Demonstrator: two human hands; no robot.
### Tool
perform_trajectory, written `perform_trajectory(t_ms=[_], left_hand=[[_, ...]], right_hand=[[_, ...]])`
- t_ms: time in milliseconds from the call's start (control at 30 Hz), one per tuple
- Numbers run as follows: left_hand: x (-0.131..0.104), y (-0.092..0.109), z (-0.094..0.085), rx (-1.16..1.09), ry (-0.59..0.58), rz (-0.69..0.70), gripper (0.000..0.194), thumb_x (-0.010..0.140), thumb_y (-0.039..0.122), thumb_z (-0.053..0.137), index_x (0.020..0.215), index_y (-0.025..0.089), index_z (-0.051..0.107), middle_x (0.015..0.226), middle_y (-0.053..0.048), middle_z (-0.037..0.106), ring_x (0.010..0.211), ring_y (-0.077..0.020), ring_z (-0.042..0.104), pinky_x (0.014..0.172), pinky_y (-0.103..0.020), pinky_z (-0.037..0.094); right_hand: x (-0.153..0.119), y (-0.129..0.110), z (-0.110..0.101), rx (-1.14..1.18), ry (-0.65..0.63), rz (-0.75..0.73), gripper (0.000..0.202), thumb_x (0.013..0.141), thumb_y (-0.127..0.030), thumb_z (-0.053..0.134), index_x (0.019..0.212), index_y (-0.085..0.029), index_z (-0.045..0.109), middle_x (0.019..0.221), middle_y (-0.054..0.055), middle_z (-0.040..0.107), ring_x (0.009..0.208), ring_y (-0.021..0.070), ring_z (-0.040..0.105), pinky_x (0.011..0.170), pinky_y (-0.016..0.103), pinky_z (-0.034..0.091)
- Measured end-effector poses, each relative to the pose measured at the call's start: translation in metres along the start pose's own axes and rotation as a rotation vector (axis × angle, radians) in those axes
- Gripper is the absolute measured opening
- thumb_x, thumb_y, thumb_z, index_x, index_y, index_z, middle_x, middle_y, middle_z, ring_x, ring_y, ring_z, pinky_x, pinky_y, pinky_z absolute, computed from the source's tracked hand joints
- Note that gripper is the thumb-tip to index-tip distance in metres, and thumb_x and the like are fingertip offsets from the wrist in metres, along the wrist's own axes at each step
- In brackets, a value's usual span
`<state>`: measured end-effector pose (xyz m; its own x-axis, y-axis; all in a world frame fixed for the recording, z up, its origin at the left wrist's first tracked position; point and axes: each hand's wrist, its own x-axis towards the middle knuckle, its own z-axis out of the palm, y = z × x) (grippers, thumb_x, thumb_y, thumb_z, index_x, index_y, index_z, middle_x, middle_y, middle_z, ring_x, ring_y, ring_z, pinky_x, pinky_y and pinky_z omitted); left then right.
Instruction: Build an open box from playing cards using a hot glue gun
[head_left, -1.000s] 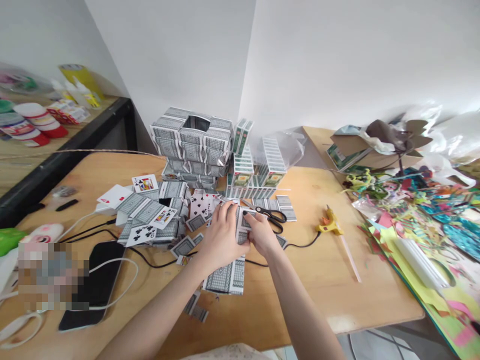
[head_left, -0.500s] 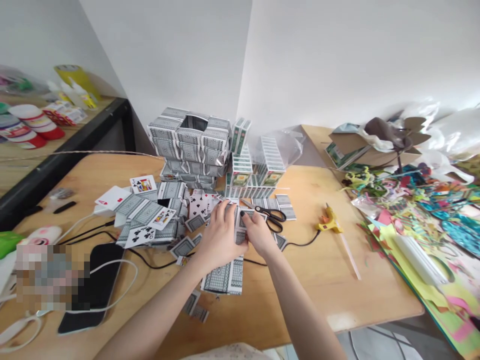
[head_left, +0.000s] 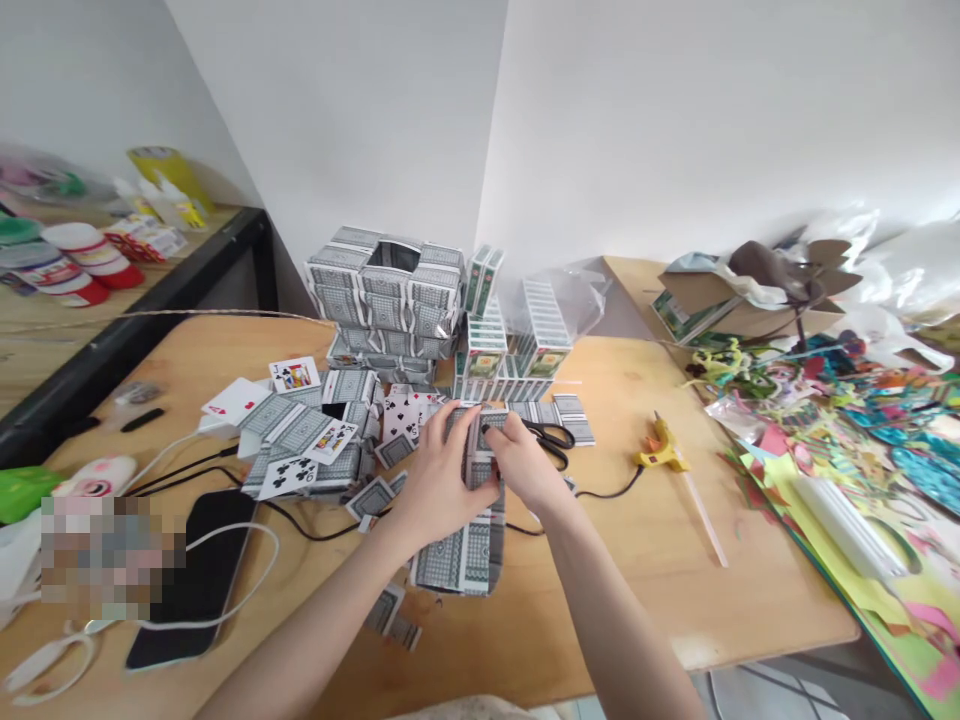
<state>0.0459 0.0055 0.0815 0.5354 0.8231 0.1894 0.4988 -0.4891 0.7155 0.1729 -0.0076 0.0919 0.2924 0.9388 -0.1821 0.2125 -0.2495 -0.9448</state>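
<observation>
My left hand (head_left: 442,478) grips a box-like piece built from grey-backed playing cards (head_left: 452,562), its fingers bent over the far part. My right hand (head_left: 531,465) clasps the same piece from the right, thumb pressed on the top. Both hands hide much of its middle. Just beyond my right hand lie black-handled scissors (head_left: 556,437), partly covered. Left of my hands, loose playing cards (head_left: 330,440) lie over another card-built piece (head_left: 350,467). Small card scraps (head_left: 386,606) lie below my left wrist.
Behind stands a stack of card-built blocks (head_left: 390,290), beside green-and-white card packs (head_left: 546,320). A yellow glue gun (head_left: 663,450) with a cord lies to the right. A black phone (head_left: 196,570) and white cable are at left. Paper scraps (head_left: 832,400) cover the far right.
The held card piece has turned slightly, so more of its right side shows. My right hand has moved a little right and covers more of the scissors. The view has shifted slightly.
</observation>
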Motion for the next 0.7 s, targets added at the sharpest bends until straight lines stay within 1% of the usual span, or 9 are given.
perform_trajectory(t_ms=[100,200,267,333,400,467,567,633,700], left_hand=[[-0.004,-0.005,0.009,-0.164,0.047,0.026,0.076,0.073,0.026,0.056,0.137,0.025,0.014,0.142,-0.012,0.013,0.134,-0.0296,0.012,0.106,-0.050,0.020],[-0.010,-0.025,0.031,-0.336,0.103,0.060,0.082,0.076,0.030,0.053,0.139,0.025,0.002,0.147,-0.010,0.003,0.136,-0.0272,-0.002,0.109,-0.049,0.010],[-0.015,-0.044,0.049,-0.452,0.126,0.036,0.075,0.080,0.032,0.046,0.140,0.025,0.002,0.148,-0.008,0.006,0.136,-0.0237,-0.001,0.110,-0.046,0.009],[-0.020,-0.061,0.063,-0.555,0.130,-0.066,0.065,0.082,0.029,0.040,0.140,0.024,0.010,0.146,-0.007,0.019,0.136,-0.0206,0.009,0.110,-0.041,0.016],[-0.024,-0.071,0.069,-0.600,0.091,-0.179,0.062,0.081,0.026,0.039,0.139,0.022,0.018,0.142,-0.008,0.031,0.133,-0.0196,0.021,0.107,-0.036,0.026],[-0.027,-0.074,0.067,-0.580,0.079,-0.255,0.061,0.080,0.026,0.041,0.138,0.019,0.022,0.137,-0.009,0.039,0.131,-0.0195,0.028,0.107,-0.035,0.028],[-0.029,-0.067,0.059,-0.484,0.149,-0.306,0.063,0.079,0.026,0.043,0.138,0.017,0.023,0.130,-0.010,0.048,0.127,-0.0208,0.035,0.107,-0.038,0.026],[-0.029,-0.062,0.056,-0.405,0.199,-0.315,0.065,0.077,0.025,0.046,0.138,0.017,0.023,0.127,-0.010,0.051,0.124,-0.0220,0.039,0.105,-0.039,0.029],[-0.029,-0.059,0.056,-0.329,0.224,-0.320,0.066,0.076,0.022,0.047,0.137,0.018,0.024,0.127,-0.011,0.050,0.121,-0.0229,0.043,0.101,-0.039,0.035]], right_hand=[[-0.006,-0.022,-0.001,-0.443,-0.026,-0.067,0.012,0.079,-0.020,0.035,0.084,-0.016,0.045,0.070,0.003,0.055,0.065,0.0175,0.052,0.058,0.028,0.039],[-0.011,-0.030,0.012,-0.754,-0.130,-0.136,0.019,0.079,-0.011,0.036,0.095,-0.009,0.046,0.076,0.013,0.059,0.064,0.0209,0.057,0.056,0.030,0.041],[-0.012,-0.026,0.026,-0.896,-0.192,-0.171,0.029,0.076,-0.006,0.040,0.105,-0.006,0.045,0.088,0.020,0.059,0.068,0.0228,0.060,0.057,0.030,0.043],[-0.011,-0.017,0.041,-1.020,-0.240,-0.188,0.037,0.076,-0.003,0.041,0.112,-0.004,0.041,0.096,0.023,0.058,0.071,0.0234,0.063,0.058,0.030,0.045],[-0.008,-0.007,0.054,-1.038,-0.246,-0.115,0.031,0.079,-0.005,0.039,0.110,-0.003,0.042,0.092,0.023,0.060,0.073,0.0238,0.065,0.059,0.030,0.047],[-0.005,0.002,0.063,-0.970,-0.227,-0.026,0.024,0.083,-0.009,0.038,0.105,-0.002,0.044,0.086,0.022,0.062,0.076,0.0245,0.065,0.060,0.029,0.048],[-0.001,0.010,0.069,-0.873,-0.198,0.015,0.021,0.085,-0.012,0.037,0.102,-0.003,0.044,0.084,0.022,0.064,0.079,0.0262,0.065,0.062,0.030,0.048],[0.002,0.013,0.069,-0.836,-0.194,0.016,0.021,0.085,-0.013,0.035,0.102,-0.003,0.043,0.085,0.022,0.064,0.080,0.0275,0.065,0.062,0.031,0.047],[0.005,0.015,0.066,-0.796,-0.242,0.001,0.022,0.085,-0.014,0.032,0.102,-0.003,0.043,0.086,0.024,0.064,0.079,0.0276,0.064,0.060,0.031,0.046]])
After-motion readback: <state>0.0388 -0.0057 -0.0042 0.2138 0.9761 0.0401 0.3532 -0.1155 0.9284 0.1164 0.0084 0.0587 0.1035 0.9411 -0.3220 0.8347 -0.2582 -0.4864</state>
